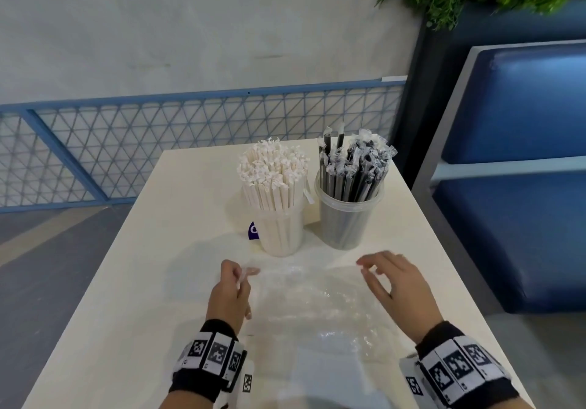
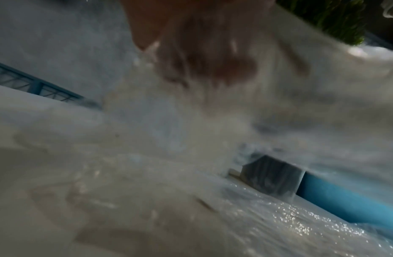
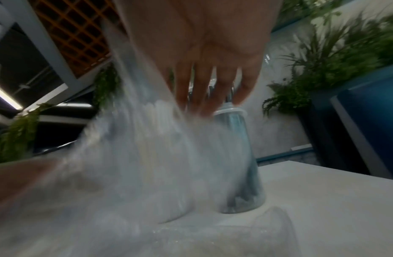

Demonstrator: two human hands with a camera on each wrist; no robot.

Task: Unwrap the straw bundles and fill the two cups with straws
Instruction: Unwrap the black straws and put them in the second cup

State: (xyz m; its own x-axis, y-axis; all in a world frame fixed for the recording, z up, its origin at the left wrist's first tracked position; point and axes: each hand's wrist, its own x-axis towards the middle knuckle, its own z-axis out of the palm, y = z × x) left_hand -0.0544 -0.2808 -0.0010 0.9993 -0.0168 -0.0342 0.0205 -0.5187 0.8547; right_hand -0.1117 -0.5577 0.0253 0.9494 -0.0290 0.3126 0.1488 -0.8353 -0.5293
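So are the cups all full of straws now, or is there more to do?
Nearly finished. The cup of white straws and the cup of black straws both look packed. The left hand pinches the empty clear wrapper on the table; the right hand hovers open above it. No wrapped bundles show; only the wrapper seems left to tidy.

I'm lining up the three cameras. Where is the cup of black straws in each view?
Head: cup of black straws at upper centre-right, beside the white-straw cup.
Left wrist: blurred dark shape, lower centre-right, probably it.
Right wrist: centre, beyond the fingers.
Shared landmark: blue seat.
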